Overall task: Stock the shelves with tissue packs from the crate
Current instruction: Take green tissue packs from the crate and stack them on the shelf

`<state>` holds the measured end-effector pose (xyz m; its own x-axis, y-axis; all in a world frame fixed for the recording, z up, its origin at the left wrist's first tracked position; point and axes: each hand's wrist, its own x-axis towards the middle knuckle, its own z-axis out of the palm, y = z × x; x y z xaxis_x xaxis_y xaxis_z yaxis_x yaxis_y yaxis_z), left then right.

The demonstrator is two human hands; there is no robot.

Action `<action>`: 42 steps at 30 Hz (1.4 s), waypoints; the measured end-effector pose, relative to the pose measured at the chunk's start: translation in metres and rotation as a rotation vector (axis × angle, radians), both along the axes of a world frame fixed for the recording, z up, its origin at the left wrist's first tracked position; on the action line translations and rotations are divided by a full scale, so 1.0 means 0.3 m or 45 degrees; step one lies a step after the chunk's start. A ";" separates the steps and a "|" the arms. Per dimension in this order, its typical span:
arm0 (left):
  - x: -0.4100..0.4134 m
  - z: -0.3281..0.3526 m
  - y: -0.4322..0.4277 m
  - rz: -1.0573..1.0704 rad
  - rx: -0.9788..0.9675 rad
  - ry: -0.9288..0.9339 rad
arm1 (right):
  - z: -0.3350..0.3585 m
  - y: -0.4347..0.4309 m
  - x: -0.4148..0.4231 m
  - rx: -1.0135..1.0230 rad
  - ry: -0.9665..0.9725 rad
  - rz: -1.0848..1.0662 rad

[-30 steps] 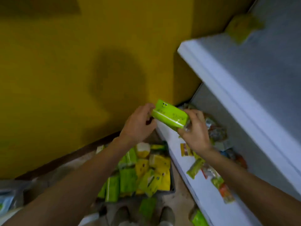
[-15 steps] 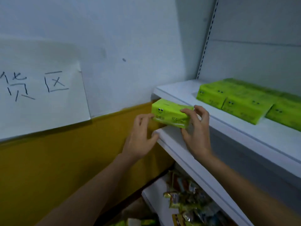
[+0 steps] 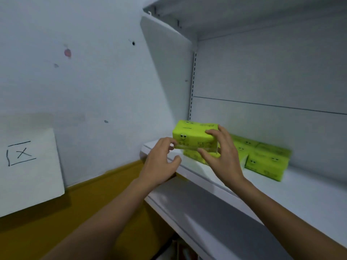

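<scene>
- Left hand (image 3: 159, 160) is nearer: curled fingertips at the lower left corner of the tissue pack (image 3: 191, 134), thumb clear (a true grip I cannot tell)
- Right hand (image 3: 223, 156) clamps the tissue pack, fingers over its top, thumb under the front edge
- Its long axis runs left to right, just above a lower pack (image 3: 193, 156) on the shelf (image 3: 309, 194); stocked packs (image 3: 266, 160) lie beyond, rightward

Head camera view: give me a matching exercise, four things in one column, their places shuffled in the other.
1 tissue pack
2 right hand
3 paper sign
4 yellow stripe

A on the wall, far left
B over the shelf's left end
C along the wall's bottom
D gripping the tissue pack's right end

Pairs: 1-B, 2-D, 3-A, 4-C
</scene>
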<state>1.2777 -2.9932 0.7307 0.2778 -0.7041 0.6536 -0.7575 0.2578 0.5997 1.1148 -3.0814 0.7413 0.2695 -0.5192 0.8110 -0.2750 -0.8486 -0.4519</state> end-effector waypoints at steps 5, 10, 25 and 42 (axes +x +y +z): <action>-0.165 -0.016 -0.126 -0.193 0.056 0.066 | -0.015 -0.080 -0.188 0.018 -0.026 -0.139; -0.310 -0.051 -0.246 -0.331 0.076 0.090 | -0.038 -0.129 -0.362 0.047 -0.023 -0.249; -0.362 -0.224 -0.323 -0.263 0.326 0.122 | -0.145 -0.158 -0.587 0.267 0.020 -0.552; -0.394 -0.286 -0.359 -0.116 0.275 -0.055 | -0.226 -0.233 -0.506 0.574 0.250 -0.577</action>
<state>1.1595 -3.1007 0.6448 0.1814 -0.8499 0.4947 -0.7633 0.1955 0.6157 0.9630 -3.1514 0.6736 0.0652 -0.8927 0.4460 -0.6730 -0.3694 -0.6408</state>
